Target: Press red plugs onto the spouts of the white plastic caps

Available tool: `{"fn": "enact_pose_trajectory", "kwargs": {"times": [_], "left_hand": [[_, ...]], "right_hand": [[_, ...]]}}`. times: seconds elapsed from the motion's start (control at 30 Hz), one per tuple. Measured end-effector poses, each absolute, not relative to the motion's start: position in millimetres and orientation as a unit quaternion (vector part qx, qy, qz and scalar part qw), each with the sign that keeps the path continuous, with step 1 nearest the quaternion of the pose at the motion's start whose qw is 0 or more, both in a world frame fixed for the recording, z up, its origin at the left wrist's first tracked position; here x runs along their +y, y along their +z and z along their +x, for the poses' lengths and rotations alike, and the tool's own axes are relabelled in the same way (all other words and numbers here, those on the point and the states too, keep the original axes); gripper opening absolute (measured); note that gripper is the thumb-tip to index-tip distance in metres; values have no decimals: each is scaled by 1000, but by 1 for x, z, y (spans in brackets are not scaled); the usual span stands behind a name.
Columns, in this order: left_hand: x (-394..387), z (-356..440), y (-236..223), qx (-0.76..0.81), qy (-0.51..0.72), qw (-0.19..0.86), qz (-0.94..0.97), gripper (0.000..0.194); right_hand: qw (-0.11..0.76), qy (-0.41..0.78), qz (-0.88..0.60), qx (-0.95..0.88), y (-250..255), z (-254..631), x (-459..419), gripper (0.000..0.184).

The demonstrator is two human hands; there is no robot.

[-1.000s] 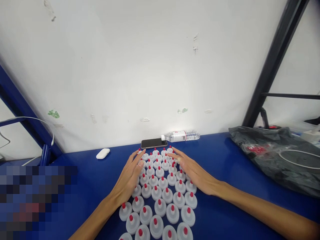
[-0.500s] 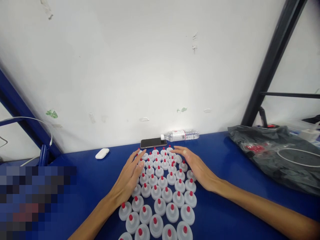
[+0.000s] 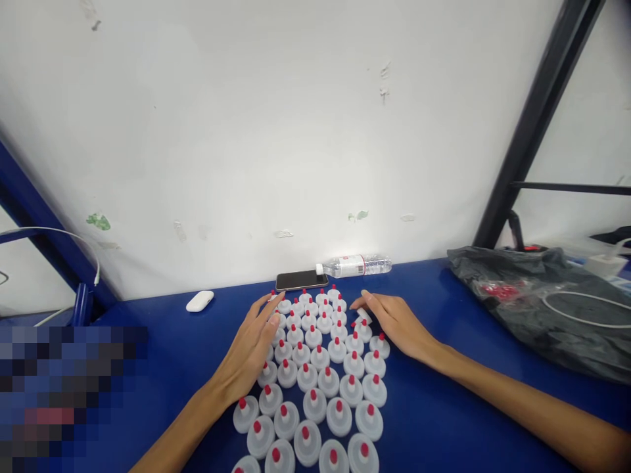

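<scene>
Through the head view, I counted one blue table; one dark bag, right; two hands, the left loosely open, nothing visibly held, the right half-curled at one tilted cap, grip unclear; one bottle, one phone, far; one white case, far left; roughly forty red-tipped caps, centre to near.

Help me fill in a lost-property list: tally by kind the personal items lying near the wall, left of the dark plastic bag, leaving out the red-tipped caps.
Smartphone: 1
Clear plastic bottle: 1
White earbud case: 1
Total: 3
</scene>
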State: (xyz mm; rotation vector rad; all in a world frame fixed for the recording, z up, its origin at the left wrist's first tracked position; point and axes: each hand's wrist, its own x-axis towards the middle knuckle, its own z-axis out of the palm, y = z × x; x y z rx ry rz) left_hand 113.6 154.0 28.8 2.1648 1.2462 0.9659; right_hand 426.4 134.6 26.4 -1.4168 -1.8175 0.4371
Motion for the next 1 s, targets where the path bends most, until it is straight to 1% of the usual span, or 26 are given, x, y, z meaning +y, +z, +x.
{"fn": "enact_pose_trajectory", "kwargs": {"times": [0.1,0.17,0.43,0.6,0.83,0.93,1.0], "left_hand": [[154,114,29,460,350,233,782,58],[154,114,29,462,351,236,780,59],[157,112,28,461,347,249,778,59],[157,112,27,462,348,242,779,59],[157,111,26,464,341,240,782,60],[157,112,26,467,344,239,779,61],[156,113,27,468,347,238,777,61]], "right_hand": [[376,162,-562,-718,28,430,138,36],[369,166,-569,-716,30,432,139,29],[357,204,-580,-703,27,441,145,28],[348,203,-576,-712,21,445,150,22],[354,191,-562,-723,20,442,147,20],[364,209,-558,-716,20,440,146,23],[383,227,-555,-702,19,439,145,31]]}}
